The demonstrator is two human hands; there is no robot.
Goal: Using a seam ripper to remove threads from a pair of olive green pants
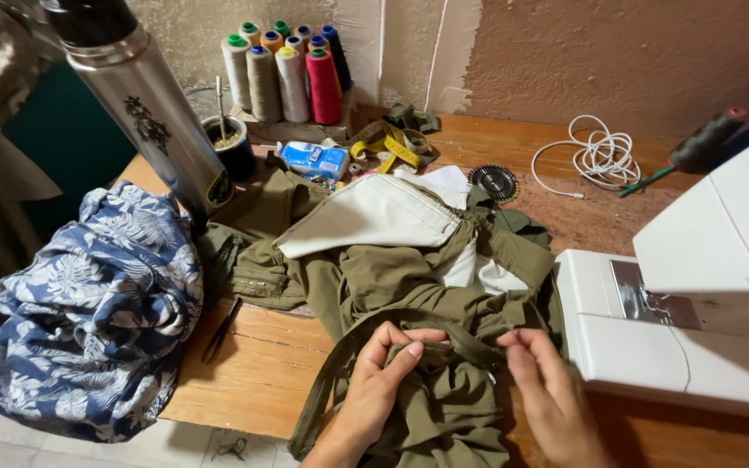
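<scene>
An olive green garment [392, 277] with a pale cream lining [374, 212] lies spread across the wooden table [253, 364]. My left hand [383, 381] pinches a narrow olive strap or hem [444, 334] of the garment between thumb and fingers. My right hand [548, 381] grips the same strip a little to the right, close to the white sewing machine [695, 295]. The strap loops down over the table's front edge on the left.
A tall steel flask [145, 104] stands at the back left beside a small dark cup [231, 143]. Several thread cones [288, 74] line the wall. A blue floral cloth [97, 312] hangs off the left edge. A yellow tape measure [392, 143], white cord [600, 156] and dark scissors [221, 331] lie about.
</scene>
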